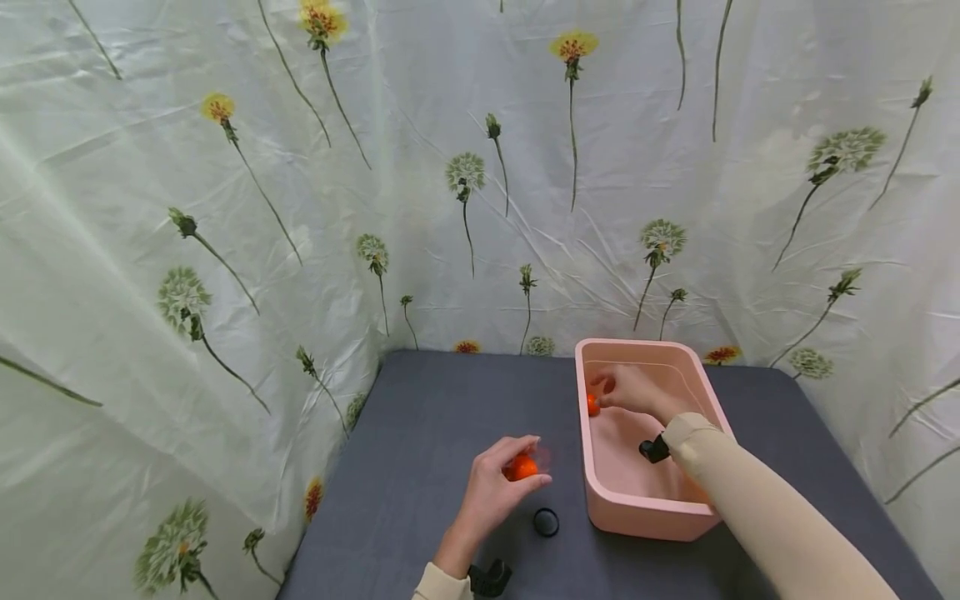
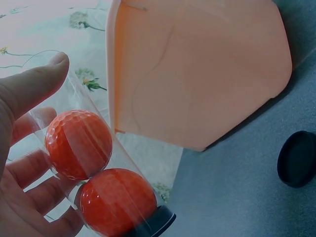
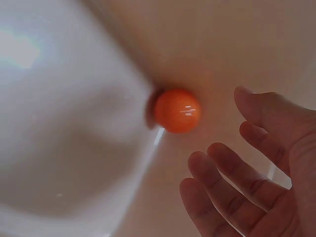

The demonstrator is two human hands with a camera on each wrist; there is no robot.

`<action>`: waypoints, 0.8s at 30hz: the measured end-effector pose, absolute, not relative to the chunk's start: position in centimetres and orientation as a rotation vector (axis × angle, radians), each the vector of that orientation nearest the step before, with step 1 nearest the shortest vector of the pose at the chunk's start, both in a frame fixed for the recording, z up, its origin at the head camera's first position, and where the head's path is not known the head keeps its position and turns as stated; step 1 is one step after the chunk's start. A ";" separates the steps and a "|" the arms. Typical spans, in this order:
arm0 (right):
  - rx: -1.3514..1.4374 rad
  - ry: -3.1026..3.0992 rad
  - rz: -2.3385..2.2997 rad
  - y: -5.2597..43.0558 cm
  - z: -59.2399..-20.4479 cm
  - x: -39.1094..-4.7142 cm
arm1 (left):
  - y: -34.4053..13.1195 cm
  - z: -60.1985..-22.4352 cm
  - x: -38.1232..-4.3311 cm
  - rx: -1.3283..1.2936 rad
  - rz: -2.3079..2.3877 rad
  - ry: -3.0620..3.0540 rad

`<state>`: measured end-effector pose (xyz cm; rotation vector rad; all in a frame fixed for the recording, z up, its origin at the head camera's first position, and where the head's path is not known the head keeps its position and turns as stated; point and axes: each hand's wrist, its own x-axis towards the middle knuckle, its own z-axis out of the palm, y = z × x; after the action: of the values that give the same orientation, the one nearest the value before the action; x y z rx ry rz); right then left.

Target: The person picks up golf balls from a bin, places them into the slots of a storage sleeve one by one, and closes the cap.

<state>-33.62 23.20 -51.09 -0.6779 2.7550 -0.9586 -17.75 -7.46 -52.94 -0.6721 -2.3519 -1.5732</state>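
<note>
My left hand (image 1: 495, 479) grips a clear plastic tube (image 2: 123, 158) with a black cap on its lower end. Inside the tube sit two orange golf balls, an upper ball (image 2: 79, 144) and a lower ball (image 2: 118, 200); the tube's other end, by my thumb, has no cap. My right hand (image 1: 630, 389) reaches down inside the pink bin (image 1: 652, 502), fingers spread and slightly bent. Beside its fingertips, a third orange ball (image 3: 177, 111) lies in the bin's corner against the wall, with a gap between ball and fingers in the right wrist view.
A loose black cap (image 1: 546, 522) lies on the dark grey table (image 1: 450, 400), left of the bin and near my left hand. A white curtain (image 1: 420, 167) with printed dandelions hangs behind and beside the table.
</note>
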 end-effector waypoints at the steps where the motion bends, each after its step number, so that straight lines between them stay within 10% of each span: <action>1: -0.674 2.754 -0.942 23.2 -51.3 -33.8 | -7.5 -53.0 -17.7 -0.671 -1.571 -2.353; 24: -0.437 2.576 -0.891 22.4 -53.7 -35.1 | -7.6 -53.3 -18.2 -0.623 -1.581 -2.391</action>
<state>-35.06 22.44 -53.66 -0.4374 2.5760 -0.8909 -18.22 -7.61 -53.33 -0.6232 -2.3912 -1.5814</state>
